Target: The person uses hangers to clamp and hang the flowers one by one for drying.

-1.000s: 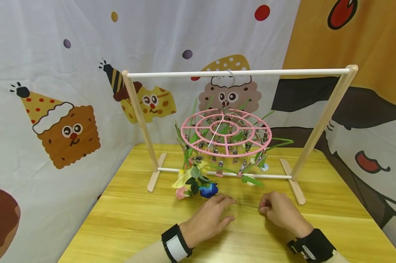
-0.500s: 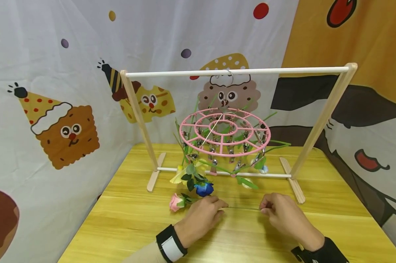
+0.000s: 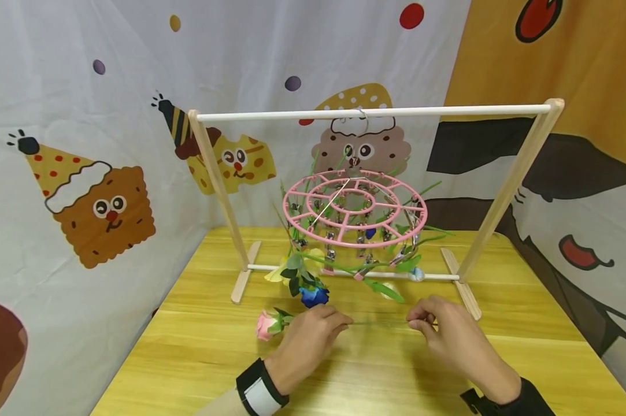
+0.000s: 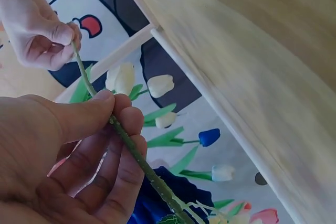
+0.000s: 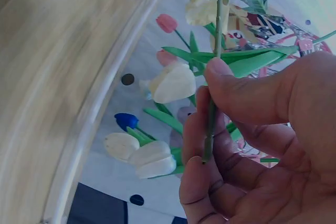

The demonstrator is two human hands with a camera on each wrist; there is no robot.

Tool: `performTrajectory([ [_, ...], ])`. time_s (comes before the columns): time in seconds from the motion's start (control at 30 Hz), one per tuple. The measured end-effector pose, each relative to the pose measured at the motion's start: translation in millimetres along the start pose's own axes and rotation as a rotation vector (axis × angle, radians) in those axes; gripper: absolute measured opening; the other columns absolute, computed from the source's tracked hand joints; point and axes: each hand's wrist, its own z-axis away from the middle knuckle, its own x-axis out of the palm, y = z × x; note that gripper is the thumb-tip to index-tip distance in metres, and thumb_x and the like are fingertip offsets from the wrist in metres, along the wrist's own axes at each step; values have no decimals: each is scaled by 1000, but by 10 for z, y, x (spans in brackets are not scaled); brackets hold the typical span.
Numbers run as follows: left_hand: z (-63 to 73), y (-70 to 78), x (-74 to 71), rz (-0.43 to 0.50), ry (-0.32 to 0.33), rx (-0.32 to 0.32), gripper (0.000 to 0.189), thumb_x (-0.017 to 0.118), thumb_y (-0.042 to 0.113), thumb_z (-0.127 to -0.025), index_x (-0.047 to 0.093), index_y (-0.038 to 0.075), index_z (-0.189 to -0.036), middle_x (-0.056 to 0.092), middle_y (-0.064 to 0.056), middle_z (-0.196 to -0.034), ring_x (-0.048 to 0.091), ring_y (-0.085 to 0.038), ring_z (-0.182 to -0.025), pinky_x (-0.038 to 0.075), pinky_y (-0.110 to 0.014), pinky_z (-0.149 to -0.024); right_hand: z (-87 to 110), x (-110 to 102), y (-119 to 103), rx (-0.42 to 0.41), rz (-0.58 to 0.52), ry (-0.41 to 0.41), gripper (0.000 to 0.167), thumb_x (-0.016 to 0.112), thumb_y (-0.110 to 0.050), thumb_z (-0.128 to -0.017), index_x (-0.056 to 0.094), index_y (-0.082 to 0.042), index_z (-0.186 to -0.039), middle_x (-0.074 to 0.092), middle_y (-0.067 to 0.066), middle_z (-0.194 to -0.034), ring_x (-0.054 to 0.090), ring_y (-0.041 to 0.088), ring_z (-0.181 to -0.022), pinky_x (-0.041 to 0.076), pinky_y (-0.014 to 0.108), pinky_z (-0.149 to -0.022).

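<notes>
A pink artificial rose [image 3: 267, 325] lies sideways in front of the rack, its head left of my left hand [image 3: 307, 335]. My left thumb and fingers pinch its green stem [image 4: 142, 163], as the left wrist view shows. Further along, my right hand [image 3: 448, 326] pinches the stem near its bare end between thumb and fingers. The stem runs nearly level between both hands. Behind them hangs a pink round clip hanger [image 3: 355, 246] bearing artificial flowers, among them a blue rose [image 3: 314, 296]. My left hand hides part of the rose's stem.
A wooden rack with a white top bar [image 3: 271, 116] stands on the wood-grain table [image 3: 188, 346], carrying the hanger. White tulips [image 5: 173, 83] and a blue tulip [image 4: 209, 137] hang upside down from it. A cartoon-print cloth [image 3: 260, 58] covers the wall behind.
The pink rose has moved left, away from the hanging blue rose. My left hand has shifted left, its fingers closing from spread to a pinch. The hanger has turned slightly.
</notes>
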Motion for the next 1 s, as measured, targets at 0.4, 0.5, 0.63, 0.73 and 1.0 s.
performTrajectory([
  [0.4, -10, -56, -196, 30, 90, -22, 12, 89, 9, -104, 90, 16, -114, 86, 4, -104, 80, -8, -92, 67, -17, -80, -77, -135, -212, -230, 30, 343, 39, 105, 1, -81, 86, -25, -104, 82, -12, -102, 81, 16, -92, 63, 17, -84],
  [0.5, 0, -76, -264, 32, 166, -12, 13, 92, 7, -102, 89, 15, -112, 84, 3, -99, 78, -7, -86, 64, -15, -75, -115, -200, -285, -300, -33, 442, 43, 102, 6, -82, 87, -19, -114, 85, -5, -112, 82, 20, -100, 57, 8, -97],
  [0.63, 29, -101, -353, 66, 248, -4, 14, 93, 3, -99, 88, 11, -111, 83, 1, -98, 78, -8, -85, 64, -15, -74, -192, -272, -360, -397, -145, 557, 22, 90, -5, -101, 86, -8, -122, 86, 6, -115, 77, 10, -101, 55, 5, -98],
  [0.73, 46, -126, -413, 117, 296, 9, 17, 92, -1, -99, 86, 9, -112, 83, -1, -101, 79, -10, -88, 66, -15, -79, -252, -302, -420, -450, -205, 637, 24, 80, -20, -113, 85, 0, -126, 86, 15, -114, 74, -2, -105, 56, 4, -100],
  [1.0, 29, -203, -543, 289, 420, 19, 27, 87, -11, -98, 82, 7, -118, 84, -5, -106, 80, -13, -88, 66, -13, -81, -405, -289, -678, -573, -187, 744, 39, 68, -29, -121, 84, 6, -125, 88, 20, -112, 84, 10, -103, 58, 5, -104],
])
